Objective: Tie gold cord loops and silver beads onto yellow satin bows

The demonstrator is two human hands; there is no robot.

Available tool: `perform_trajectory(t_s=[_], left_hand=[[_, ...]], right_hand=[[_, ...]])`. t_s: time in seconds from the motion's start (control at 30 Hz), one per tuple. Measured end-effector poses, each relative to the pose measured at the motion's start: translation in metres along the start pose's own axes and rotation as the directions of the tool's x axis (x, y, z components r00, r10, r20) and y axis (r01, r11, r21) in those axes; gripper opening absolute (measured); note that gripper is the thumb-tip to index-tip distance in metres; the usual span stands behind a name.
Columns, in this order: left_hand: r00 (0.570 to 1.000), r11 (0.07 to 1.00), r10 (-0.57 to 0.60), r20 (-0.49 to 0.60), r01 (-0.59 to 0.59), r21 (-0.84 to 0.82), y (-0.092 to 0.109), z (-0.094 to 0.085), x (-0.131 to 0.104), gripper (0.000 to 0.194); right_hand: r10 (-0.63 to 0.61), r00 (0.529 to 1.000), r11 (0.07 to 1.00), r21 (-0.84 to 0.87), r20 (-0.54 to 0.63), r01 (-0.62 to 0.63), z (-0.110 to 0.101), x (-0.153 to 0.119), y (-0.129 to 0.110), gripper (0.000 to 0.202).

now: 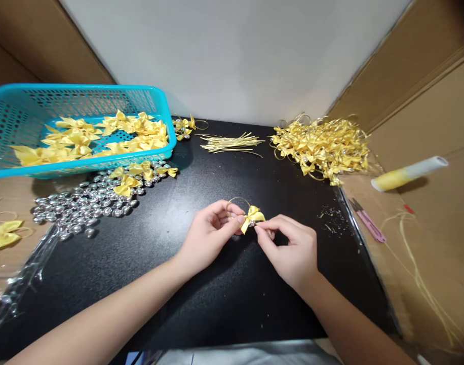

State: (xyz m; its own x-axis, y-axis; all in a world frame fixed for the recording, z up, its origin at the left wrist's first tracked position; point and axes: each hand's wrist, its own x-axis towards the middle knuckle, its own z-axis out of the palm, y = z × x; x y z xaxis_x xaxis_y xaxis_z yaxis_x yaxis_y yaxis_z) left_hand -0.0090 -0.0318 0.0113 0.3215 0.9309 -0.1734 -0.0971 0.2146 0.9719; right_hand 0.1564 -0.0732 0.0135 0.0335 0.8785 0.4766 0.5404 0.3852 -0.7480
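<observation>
My left hand (213,230) pinches the left side of a yellow ribbon bow (254,215), held just above the black table. A thin gold wire loop (237,199) arches up behind the left fingers. At the bow's lower right edge, the fingertips of my right hand (291,243) are pressed together near its shiny silver centre; what exactly lies between them is too small to make out clearly. Silver heart-like beads (80,205) are spread to the left, with a few yellow bows (127,183) lying on them.
A turquoise basket (167,121) of yellow bows stands at the back left. Gold wire ties (232,143) lie at the back middle. Finished-looking bows with loops (323,144) are heaped at the back right. Pink-handled snips (369,223) and a yellow-white tube (409,174) lie right.
</observation>
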Motion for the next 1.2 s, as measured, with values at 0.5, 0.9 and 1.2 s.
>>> perform_trajectory(t_s=[0.5, 0.9, 1.2], left_hand=[[0.998, 0.994, 0.060, -0.031, -0.057, 0.095, 0.0004, 0.0028, -0.0013, 0.014], [0.996, 0.994, 0.060, -0.071, -0.054, 0.090, -0.0021, 0.0044, -0.0036, 0.014], [0.998, 0.992, 0.059, -0.020, -0.056, 0.114, -0.0025, 0.0026, -0.0028, 0.012]], right_hand=[[0.029, 1.000, 0.999, -0.028, 0.000, -0.029, -0.0005, -0.0007, -0.0014, 0.017], [0.064, 0.998, 0.997, -0.032, -0.013, -0.064, 0.0034, -0.0024, -0.0050, 0.019], [0.095, 0.995, 0.995, -0.012, -0.023, -0.095, 0.0033, -0.0008, -0.0049, 0.018]])
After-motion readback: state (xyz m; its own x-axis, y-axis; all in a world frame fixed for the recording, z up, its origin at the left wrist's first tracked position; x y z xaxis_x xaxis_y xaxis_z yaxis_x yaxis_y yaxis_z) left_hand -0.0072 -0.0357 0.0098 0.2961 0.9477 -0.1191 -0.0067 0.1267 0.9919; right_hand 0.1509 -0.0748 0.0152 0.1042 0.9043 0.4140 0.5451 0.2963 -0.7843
